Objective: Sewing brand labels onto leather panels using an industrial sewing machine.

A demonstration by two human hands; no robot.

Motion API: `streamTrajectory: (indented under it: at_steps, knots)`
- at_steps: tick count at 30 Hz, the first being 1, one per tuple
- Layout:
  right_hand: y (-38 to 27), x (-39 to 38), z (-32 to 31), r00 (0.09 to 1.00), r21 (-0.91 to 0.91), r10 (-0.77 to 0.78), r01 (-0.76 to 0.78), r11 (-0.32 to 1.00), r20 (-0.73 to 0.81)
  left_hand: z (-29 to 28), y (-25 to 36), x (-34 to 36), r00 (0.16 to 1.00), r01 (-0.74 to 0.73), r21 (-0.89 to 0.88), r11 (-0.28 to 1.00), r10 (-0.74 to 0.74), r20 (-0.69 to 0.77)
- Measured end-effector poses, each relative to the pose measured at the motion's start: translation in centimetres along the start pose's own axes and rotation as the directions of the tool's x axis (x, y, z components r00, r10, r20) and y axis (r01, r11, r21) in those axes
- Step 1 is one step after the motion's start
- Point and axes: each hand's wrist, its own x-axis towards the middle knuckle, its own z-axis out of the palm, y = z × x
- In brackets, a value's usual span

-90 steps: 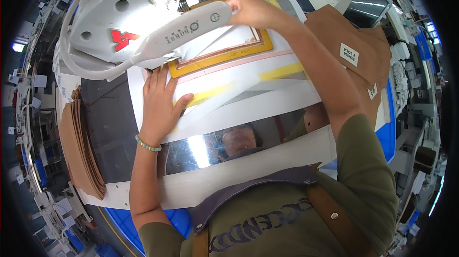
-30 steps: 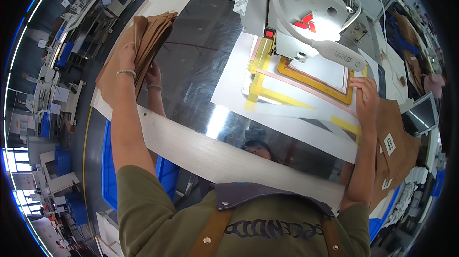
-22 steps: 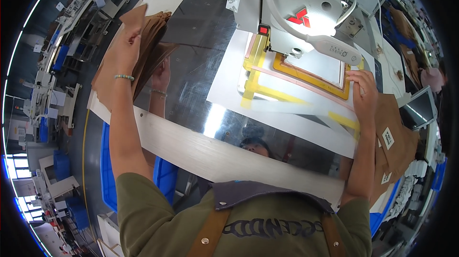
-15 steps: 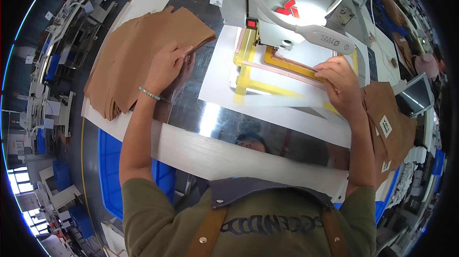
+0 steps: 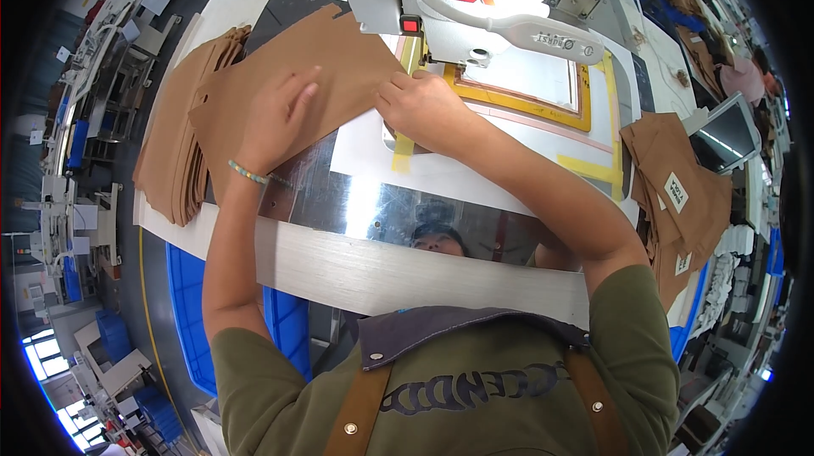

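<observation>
A single brown fabric panel [image 5: 335, 53] lies tilted across the left of the work surface, partly over a stack of brown fabric pieces [image 5: 170, 138]. My left hand [image 5: 275, 117] rests on the panel with its fingers stretched out and the thumb apart. At the panel's right corner, the fingers of my right hand [image 5: 417, 108] are pinched on its edge. That hand is just left of a yellow-edged frame [image 5: 517, 108], which sits under the white machine head [image 5: 500, 49].
A white sheet with yellow tape [image 5: 593, 169] lies around the frame. Polished metal plate [image 5: 360, 201] fills the front of the table. Brown pieces with white labels [image 5: 678, 176] are piled at the right, next to a screen [image 5: 731, 138]. A blue bin [image 5: 188, 312] stands below at left.
My right hand has left the yellow frame and crossed left to the fabric panel's corner. The panel has come away from the stack toward the right, and my left hand has opened flat on it.
</observation>
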Motion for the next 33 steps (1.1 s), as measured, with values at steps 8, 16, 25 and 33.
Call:
streamTrajectory:
  at_steps: [8,16,25,33]
  knots:
    - [-0.6,0.6,0.6,0.992,-0.024,-0.061,0.059,0.998,-0.107,-1.4,-16.2,2.5,0.994,0.105,0.202,0.974,-0.103,-0.020]
    - [0.1,1.8,1.7,0.998,-0.046,0.020,-0.017,0.999,0.065,-1.7,-16.1,4.7,0.987,0.154,0.310,0.938,-0.158,-0.012]
    - [-0.1,-1.0,-0.2,0.999,-0.032,-0.004,0.005,0.999,0.046,-2.0,-16.1,6.0,0.918,0.339,0.551,0.762,-0.396,-0.016]
    - [-0.5,-3.3,-2.4,0.999,-0.147,0.037,-0.038,0.988,-0.007,-2.8,-18.4,4.1,0.856,0.450,0.589,0.671,-0.511,-0.072]
